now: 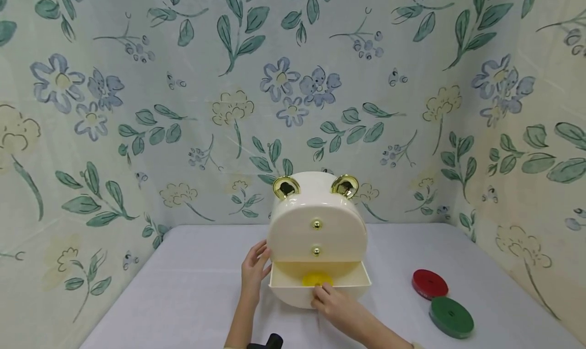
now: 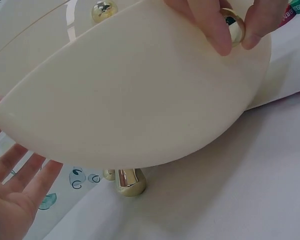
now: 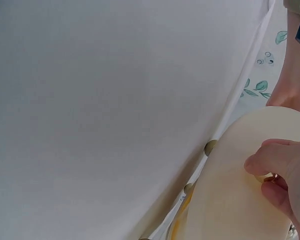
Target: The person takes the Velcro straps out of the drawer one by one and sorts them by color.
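Note:
A glossy cream storage box (image 1: pixel 316 232) with two gold ring-shaped ears stands on the table. Its bottom drawer (image 1: pixel 293 294) is pulled out, and a yellow thing (image 1: pixel 317 279), partly hidden by the drawer front, lies inside. With thumb and fingers, my right hand (image 1: pixel 336 308) pinches the drawer's gold knob (image 2: pixel 235 31), best seen in the left wrist view. At the box's left side is my left hand (image 1: pixel 254 267), its fingers fairly straight and spread, the fingertips against or close to the side wall. Two gold knobs (image 1: pixel 317 224) show on the drawers above.
Right of the box, a red disc-shaped roll (image 1: pixel 430 284) touches a green one (image 1: pixel 451 317) on the white tablecloth (image 1: pixel 192 288). A black object (image 1: pixel 270 342) pokes in at the bottom edge. Floral cloth (image 1: pixel 293 84) hangs behind and on both sides.

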`<state>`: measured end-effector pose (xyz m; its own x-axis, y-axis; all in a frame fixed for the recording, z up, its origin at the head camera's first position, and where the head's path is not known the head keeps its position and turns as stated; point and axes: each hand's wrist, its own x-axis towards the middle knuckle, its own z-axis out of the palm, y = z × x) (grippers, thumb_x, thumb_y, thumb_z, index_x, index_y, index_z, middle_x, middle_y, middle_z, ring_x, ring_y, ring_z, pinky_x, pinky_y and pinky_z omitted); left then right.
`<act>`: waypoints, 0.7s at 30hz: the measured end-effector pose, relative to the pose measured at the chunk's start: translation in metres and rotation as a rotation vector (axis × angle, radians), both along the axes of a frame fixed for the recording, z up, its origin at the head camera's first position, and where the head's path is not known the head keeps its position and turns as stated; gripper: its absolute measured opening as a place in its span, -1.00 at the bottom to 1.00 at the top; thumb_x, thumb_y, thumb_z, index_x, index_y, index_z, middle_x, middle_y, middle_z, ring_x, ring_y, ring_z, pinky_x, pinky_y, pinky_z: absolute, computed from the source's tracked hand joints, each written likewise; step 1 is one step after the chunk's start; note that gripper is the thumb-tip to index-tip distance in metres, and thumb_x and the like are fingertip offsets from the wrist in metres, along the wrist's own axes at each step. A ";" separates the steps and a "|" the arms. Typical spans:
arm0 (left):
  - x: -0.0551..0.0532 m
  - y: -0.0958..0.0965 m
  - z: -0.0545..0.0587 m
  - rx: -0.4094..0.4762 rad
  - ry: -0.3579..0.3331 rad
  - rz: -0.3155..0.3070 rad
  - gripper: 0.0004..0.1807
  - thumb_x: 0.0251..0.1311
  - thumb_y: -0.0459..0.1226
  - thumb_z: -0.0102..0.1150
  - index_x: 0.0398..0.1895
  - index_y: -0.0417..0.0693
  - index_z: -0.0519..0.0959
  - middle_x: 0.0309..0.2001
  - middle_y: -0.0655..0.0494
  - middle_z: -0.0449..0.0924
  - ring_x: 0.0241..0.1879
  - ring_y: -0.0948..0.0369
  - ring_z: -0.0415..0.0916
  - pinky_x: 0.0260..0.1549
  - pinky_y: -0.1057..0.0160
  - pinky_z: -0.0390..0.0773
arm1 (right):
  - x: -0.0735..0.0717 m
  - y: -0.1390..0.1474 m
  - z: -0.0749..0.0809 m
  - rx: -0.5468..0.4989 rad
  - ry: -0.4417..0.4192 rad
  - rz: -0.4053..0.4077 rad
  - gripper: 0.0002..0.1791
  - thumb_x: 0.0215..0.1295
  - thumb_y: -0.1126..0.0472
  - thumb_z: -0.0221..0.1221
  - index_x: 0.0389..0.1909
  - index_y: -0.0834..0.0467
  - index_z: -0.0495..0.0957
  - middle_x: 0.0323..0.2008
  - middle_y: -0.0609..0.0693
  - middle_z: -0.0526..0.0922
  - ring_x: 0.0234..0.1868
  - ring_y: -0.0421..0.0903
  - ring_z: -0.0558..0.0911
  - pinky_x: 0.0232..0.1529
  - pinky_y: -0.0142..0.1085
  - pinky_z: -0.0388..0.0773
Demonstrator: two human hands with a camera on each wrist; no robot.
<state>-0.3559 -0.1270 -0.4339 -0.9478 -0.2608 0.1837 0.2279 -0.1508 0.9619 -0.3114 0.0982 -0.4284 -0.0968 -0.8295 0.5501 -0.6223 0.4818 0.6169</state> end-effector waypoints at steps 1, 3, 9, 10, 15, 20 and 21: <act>0.000 0.000 0.000 0.002 0.002 0.000 -0.49 0.16 -0.05 0.12 0.15 -0.04 0.40 0.11 -0.05 0.42 -0.03 0.23 0.45 -0.04 0.07 0.54 | 0.002 0.000 0.000 0.003 0.003 0.002 -0.69 0.20 0.36 -0.20 -0.49 0.03 0.50 -0.38 -0.12 0.39 -0.39 -0.22 0.35 -0.41 -0.50 0.37; -0.001 -0.001 0.000 0.001 0.004 0.002 -0.49 0.16 -0.04 0.12 0.15 -0.04 0.40 0.11 -0.06 0.42 -0.02 0.22 0.45 -0.04 0.08 0.54 | 0.005 0.000 0.000 0.004 0.006 0.006 -0.55 0.34 0.40 -0.35 -0.50 0.04 0.49 -0.38 -0.12 0.38 -0.41 -0.21 0.34 -0.43 -0.50 0.35; -0.001 -0.001 -0.002 -0.013 0.005 0.005 -0.47 0.16 -0.03 0.12 0.16 -0.05 0.39 0.12 -0.09 0.41 0.01 0.17 0.44 -0.04 0.08 0.54 | 0.015 0.002 0.000 0.026 -0.018 0.011 -0.44 0.38 0.41 -0.49 -0.50 0.02 0.48 -0.40 -0.14 0.37 -0.42 -0.21 0.31 -0.50 -0.52 0.28; -0.001 -0.001 -0.003 -0.014 0.005 0.004 -0.47 0.16 -0.03 0.12 0.16 -0.06 0.39 0.12 -0.09 0.41 0.01 0.17 0.44 -0.05 0.07 0.54 | 0.017 0.004 0.001 0.042 -0.037 0.012 -0.54 0.36 0.40 -0.36 -0.48 0.02 0.49 -0.39 -0.14 0.38 -0.42 -0.22 0.31 -0.50 -0.53 0.28; -0.001 0.000 -0.003 -0.015 0.014 -0.003 -0.48 0.17 -0.05 0.11 0.16 -0.07 0.39 0.13 -0.10 0.40 0.01 0.15 0.44 -0.05 0.06 0.54 | 0.027 0.008 0.005 0.137 -0.183 0.000 -0.85 -0.01 0.24 0.25 -0.37 0.02 0.54 -0.36 -0.15 0.41 -0.41 -0.27 0.30 -0.47 -0.62 0.24; -0.001 0.000 -0.003 -0.015 0.017 0.001 -0.48 0.17 -0.05 0.11 0.16 -0.07 0.39 0.13 -0.10 0.40 0.01 0.17 0.45 -0.05 0.07 0.55 | 0.033 0.007 0.008 0.169 -0.215 0.025 -0.81 -0.02 0.07 0.30 -0.40 0.01 0.52 -0.38 -0.17 0.37 -0.45 -0.31 0.25 -0.49 -0.65 0.13; -0.001 0.000 -0.003 -0.014 0.016 0.003 -0.48 0.17 -0.05 0.11 0.16 -0.06 0.39 0.13 -0.09 0.41 0.00 0.18 0.45 -0.05 0.08 0.55 | 0.034 0.007 0.007 0.170 -0.196 0.034 -0.83 0.01 0.06 0.28 -0.41 0.00 0.51 -0.39 -0.17 0.36 -0.45 -0.31 0.24 -0.50 -0.64 0.11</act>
